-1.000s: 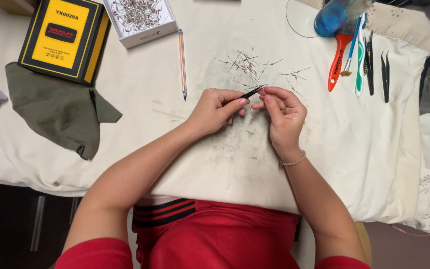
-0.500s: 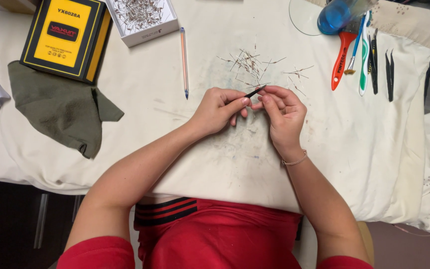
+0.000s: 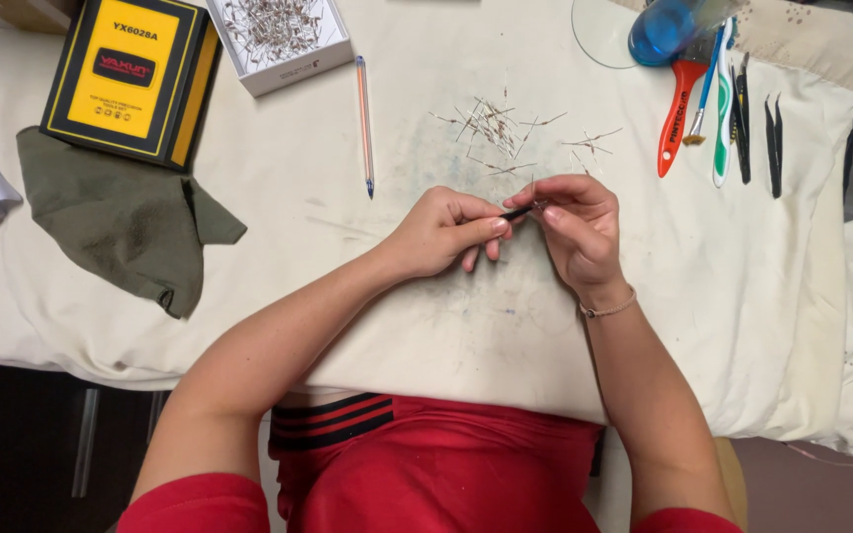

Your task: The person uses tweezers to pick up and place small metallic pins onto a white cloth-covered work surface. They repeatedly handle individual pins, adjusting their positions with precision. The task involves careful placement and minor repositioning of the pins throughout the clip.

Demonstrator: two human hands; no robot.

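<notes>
My left hand [image 3: 443, 232] grips black tweezers [image 3: 518, 211] whose tips point right, toward my right hand [image 3: 573, 225]. The right hand's thumb and forefinger pinch a thin wire component [image 3: 534, 192] at the tweezer tips. Both hands meet above the middle of a white cloth-covered table [image 3: 426, 326]. Just beyond the hands lies a loose scatter of thin wire-legged components [image 3: 502, 133].
A white box of similar components [image 3: 280, 39] and a yellow-and-black box [image 3: 130, 74] sit at the far left, with an olive cloth [image 3: 120, 217] below. A pencil [image 3: 364, 123] lies between. An orange-handled tool [image 3: 675, 123], brushes, tweezers [image 3: 772, 143] and a blue cup [image 3: 665, 28] are at the far right.
The hands stay together in the same spot; fingers shift only slightly around the tweezers and component. The view has moved a little.
</notes>
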